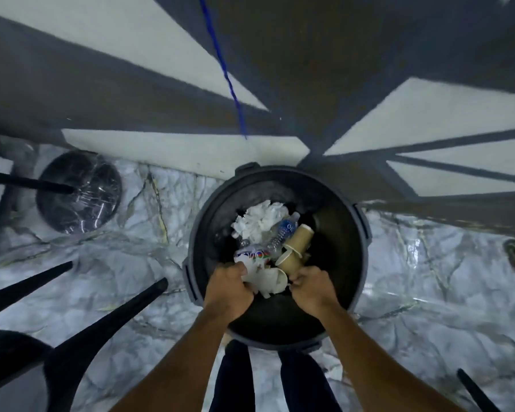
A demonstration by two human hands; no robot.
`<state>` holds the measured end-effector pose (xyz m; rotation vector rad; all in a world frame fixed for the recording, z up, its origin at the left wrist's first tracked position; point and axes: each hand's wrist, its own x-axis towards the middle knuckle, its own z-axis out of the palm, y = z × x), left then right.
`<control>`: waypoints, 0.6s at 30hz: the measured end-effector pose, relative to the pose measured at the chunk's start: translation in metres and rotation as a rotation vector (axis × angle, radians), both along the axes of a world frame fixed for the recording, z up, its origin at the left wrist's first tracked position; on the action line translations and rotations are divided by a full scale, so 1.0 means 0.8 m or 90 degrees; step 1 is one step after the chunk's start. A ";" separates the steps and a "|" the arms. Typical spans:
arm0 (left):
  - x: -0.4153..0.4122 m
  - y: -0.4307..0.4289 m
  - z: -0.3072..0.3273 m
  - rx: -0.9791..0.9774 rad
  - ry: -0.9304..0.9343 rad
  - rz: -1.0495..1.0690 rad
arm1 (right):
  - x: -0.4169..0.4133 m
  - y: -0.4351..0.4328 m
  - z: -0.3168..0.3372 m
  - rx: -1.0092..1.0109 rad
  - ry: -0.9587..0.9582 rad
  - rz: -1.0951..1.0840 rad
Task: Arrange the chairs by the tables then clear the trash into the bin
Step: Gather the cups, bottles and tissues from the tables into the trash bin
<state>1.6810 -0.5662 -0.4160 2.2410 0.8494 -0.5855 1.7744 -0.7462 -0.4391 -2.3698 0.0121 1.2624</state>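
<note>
On a marbled floor point(428, 278) by a painted wall, we stand over the dark round bin point(361, 233). Our left hand point(228, 288) grips crumpled white trash point(268, 282) above its mouth. Our right hand point(311, 289) curls just beside, and we cannot tell if it holds anything. Brown cups point(298, 242) lie inside.

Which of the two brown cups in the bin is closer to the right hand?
The lower cup, just beyond the right hand. The other cup lies farther back, beside the bottle.
</note>
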 end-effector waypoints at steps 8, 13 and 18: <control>-0.078 0.041 0.204 0.094 -0.118 0.076 | -0.047 0.093 0.231 0.060 -0.152 0.340; -0.172 0.075 0.305 0.125 -0.132 0.175 | -0.117 0.159 0.341 0.119 -0.207 0.434; -0.305 0.095 0.375 0.173 -0.187 0.283 | -0.228 0.216 0.423 0.182 -0.251 0.551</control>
